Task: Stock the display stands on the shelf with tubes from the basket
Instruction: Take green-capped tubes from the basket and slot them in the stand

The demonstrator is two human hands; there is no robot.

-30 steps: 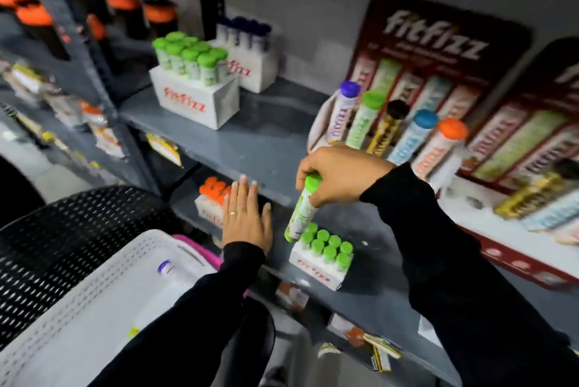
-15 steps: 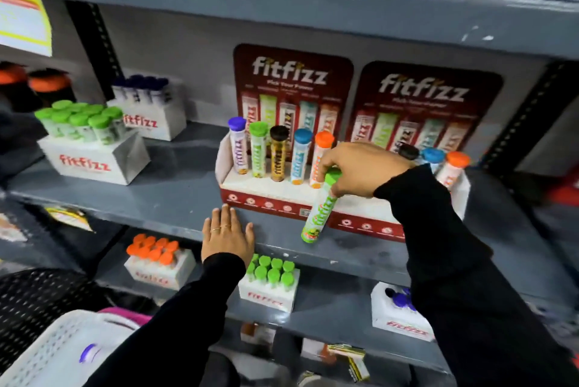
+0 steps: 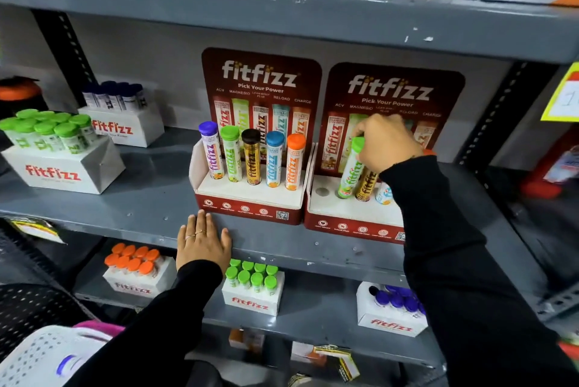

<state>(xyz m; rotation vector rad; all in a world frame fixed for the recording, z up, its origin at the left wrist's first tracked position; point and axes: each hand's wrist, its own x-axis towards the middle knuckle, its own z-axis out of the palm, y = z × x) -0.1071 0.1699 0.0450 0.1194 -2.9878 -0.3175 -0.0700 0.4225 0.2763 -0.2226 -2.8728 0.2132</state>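
Two red fitfizz display stands sit side by side on the grey shelf (image 3: 141,205). The left stand (image 3: 250,209) holds several upright tubes with purple, green, black, blue and orange caps. My right hand (image 3: 387,144) grips the cap of a green-capped tube (image 3: 349,175), whose foot is in the second hole of the right stand (image 3: 351,220), beside a gold tube (image 3: 366,186) and a blue-labelled one. The stand's leftmost hole (image 3: 322,191) is empty. My left hand (image 3: 202,244) lies flat on the shelf's front edge, fingers spread. A white basket (image 3: 37,352) at bottom left holds a purple-capped tube (image 3: 67,364).
White fitfizz boxes of green-capped (image 3: 59,164) and dark-capped tubes (image 3: 125,123) stand on the shelf's left. The shelf below carries boxes of orange (image 3: 138,277), green (image 3: 253,289) and purple-capped tubes (image 3: 394,311). Orange-and-white boxes line the shelf above. A black perforated surface (image 3: 28,308) lies left of the basket.
My right hand carried the green-capped tube up and to the right, from in front of the stands into the right stand's second hole. The view has risen towards the stands. My left hand stayed on the shelf edge.
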